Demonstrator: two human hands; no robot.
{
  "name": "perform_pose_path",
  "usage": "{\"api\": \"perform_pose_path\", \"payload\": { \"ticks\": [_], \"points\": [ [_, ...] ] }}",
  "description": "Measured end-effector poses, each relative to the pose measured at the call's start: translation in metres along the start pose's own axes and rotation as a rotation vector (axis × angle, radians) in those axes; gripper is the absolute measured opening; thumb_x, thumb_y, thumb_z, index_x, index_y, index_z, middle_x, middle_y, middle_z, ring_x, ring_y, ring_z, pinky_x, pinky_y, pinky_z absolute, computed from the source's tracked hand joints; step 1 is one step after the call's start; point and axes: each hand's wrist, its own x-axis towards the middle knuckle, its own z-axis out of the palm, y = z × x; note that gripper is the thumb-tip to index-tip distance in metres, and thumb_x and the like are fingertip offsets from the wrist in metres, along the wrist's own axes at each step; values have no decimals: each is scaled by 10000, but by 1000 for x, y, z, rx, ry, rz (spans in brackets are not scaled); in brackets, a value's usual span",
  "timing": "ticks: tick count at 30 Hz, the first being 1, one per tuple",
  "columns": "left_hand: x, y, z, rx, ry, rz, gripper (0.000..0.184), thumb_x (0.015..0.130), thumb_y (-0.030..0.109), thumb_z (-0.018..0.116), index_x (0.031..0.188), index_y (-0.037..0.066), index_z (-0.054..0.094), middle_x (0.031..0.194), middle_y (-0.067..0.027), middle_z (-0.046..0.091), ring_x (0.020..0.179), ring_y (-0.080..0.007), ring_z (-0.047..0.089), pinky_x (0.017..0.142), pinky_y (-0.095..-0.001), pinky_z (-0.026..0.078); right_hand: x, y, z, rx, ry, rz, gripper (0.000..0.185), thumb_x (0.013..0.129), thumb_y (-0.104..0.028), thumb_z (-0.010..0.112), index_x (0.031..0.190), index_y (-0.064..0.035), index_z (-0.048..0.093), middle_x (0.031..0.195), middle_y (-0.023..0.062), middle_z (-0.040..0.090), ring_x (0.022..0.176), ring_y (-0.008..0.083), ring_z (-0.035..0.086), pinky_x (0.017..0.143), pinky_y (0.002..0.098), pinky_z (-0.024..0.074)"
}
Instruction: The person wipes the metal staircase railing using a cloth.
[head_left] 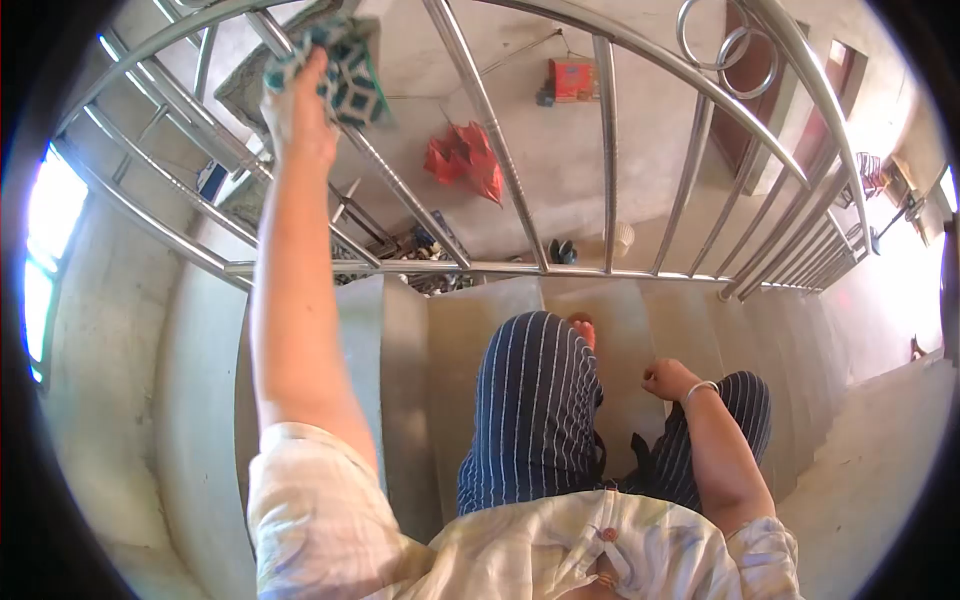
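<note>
My left hand (300, 112) reaches far forward with its fingers closed round a green and white patterned cloth (350, 78). The cloth lies against a metal baluster (275, 32) of the stair railing, and part of it hangs out to the right of the hand. My right hand (670, 380), with a bangle at the wrist, is curled into a loose fist beside my right knee. Nothing shows in its fingers, and it is apart from the railing.
I sit on the stone stairs (460, 330). The railing's bottom rail (500, 268) runs along their edge. Beyond and below are a red bag (465, 165), a red box-like item (573, 80) on the wall and dark slippers (562, 252). A bright window (50, 230) is at left.
</note>
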Motion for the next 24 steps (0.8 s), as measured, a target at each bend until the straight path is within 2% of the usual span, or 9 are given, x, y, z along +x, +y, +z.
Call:
{"api": "perform_pose_path", "payload": {
  "ticks": [3,5,9,16,19,21,22,23,24],
  "points": [
    [-53,-62,-11,-4,108,-166,336,665,93,659,962,68,504,909,-53,563,892,-184,498,834,-372,347,-1,1,1,9,-34,64,261,725,-252,515,868,-55,611,842,156,597,852,302,558,763,387,437],
    [-95,-90,-18,111,105,-210,332,663,75,656,956,61,502,889,-43,559,842,-160,508,774,-338,384,-3,-1,-4,0,-50,66,264,729,-256,512,876,-59,610,850,155,596,858,299,557,766,388,436],
    [-146,-131,-28,50,23,-336,321,657,8,637,947,54,505,875,-21,561,764,-116,516,674,-243,409,-5,1,-2,-4,-21,75,272,736,-270,509,881,-63,609,889,147,591,867,292,557,767,387,438],
    [-188,-170,-40,194,-32,-548,325,657,-11,633,953,52,515,861,-15,571,773,-117,528,686,-246,409,0,0,-1,-58,-54,89,284,741,-294,510,936,-111,605,940,135,582,899,291,547,774,381,441],
    [-163,-125,-29,163,17,-501,359,650,5,644,977,45,504,882,-32,558,785,-136,522,703,-262,407,-2,4,1,-10,-67,155,287,741,-284,503,958,-123,599,958,138,576,913,293,541,782,382,438],
    [-129,-78,-15,157,48,-326,409,639,61,670,1004,33,487,923,-61,541,818,-161,508,727,-293,403,-6,-3,-2,-38,-81,127,282,733,-265,495,944,-111,603,950,142,578,904,301,543,778,384,439],
    [-87,-94,-37,71,-35,-259,450,634,116,687,1020,21,477,950,-78,528,856,-178,491,761,-316,389,-6,-3,-1,-41,-92,119,282,733,-265,495,944,-111,603,950,142,578,904,301,543,778,384,439],
    [-63,-66,-30,40,0,-234,466,635,134,692,1031,18,476,929,-78,532,877,-183,482,785,-330,375,-5,-2,-2,-21,-79,108,279,727,-259,497,933,-104,604,934,144,582,891,300,548,773,382,440],
    [-55,-25,-9,47,67,-69,443,642,146,694,1013,22,485,928,-81,541,860,-183,495,767,-326,393,-3,0,-3,-1,-65,98,276,721,-254,500,922,-97,605,918,147,586,878,299,553,768,379,442]
  ]
}}
